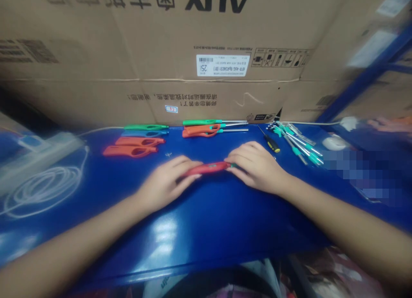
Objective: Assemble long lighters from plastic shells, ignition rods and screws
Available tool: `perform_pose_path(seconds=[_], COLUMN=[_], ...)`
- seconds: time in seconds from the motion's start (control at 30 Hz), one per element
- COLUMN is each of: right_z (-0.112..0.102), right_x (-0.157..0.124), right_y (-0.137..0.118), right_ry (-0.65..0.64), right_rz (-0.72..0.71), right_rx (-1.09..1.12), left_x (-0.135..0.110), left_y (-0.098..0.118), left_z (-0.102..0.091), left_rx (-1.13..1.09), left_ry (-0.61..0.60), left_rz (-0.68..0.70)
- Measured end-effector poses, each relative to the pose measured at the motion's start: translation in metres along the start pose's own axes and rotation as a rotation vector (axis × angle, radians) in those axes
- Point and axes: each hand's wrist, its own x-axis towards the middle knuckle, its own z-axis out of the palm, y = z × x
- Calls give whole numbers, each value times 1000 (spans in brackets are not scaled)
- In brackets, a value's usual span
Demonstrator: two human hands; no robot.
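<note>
Both my hands are on a red long-nosed lighter (209, 167) held crosswise just above the blue table. My left hand (167, 176) grips its left end between thumb and fingers. At the other end, my right hand (255, 167) pinches the lighter, with a bit of green showing by its fingertips. Whether a metal nozzle is under the right hand is hidden. Beyond the hands lie several lighters with metal nozzles, such as an orange lighter (201, 130). To the left are lighter handles without nozzles, among them an orange-red handle (130, 150) and a green handle (146, 127).
Loose metal nozzles with green ends (299, 143) lie at right, beside a black-and-yellow screwdriver (272, 142). A large cardboard box (144, 58) stands along the back of the blue table (206, 229). A coiled white cable (48, 188) and a power strip (38, 156) occupy the left.
</note>
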Motion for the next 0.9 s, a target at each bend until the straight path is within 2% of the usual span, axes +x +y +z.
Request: perform_pose_path(seconds=[0.17, 0.3, 0.43, 0.57, 0.7, 0.9], right_z=[2, 5, 8, 6, -3, -4], right_x=[0, 1, 2, 2, 1, 0], right_y=[-7, -17, -23, -15, -1, 3], right_ry=[7, -16, 19, -16, -42, -56], right_rz=[13, 13, 28, 97, 132, 2], right_rx=[-24, -20, 17, 84, 58, 65], left_x=[-2, -4, -5, -4, -4, -4], left_y=[7, 12, 16, 13, 8, 8], left_z=[2, 4, 4, 1, -1, 0], left_rx=[2, 103, 167, 192, 185, 149], left_ry=[-10, -45, -60, -55, -40, -33], left_rz=[-3, 14, 40, 32, 2, 36])
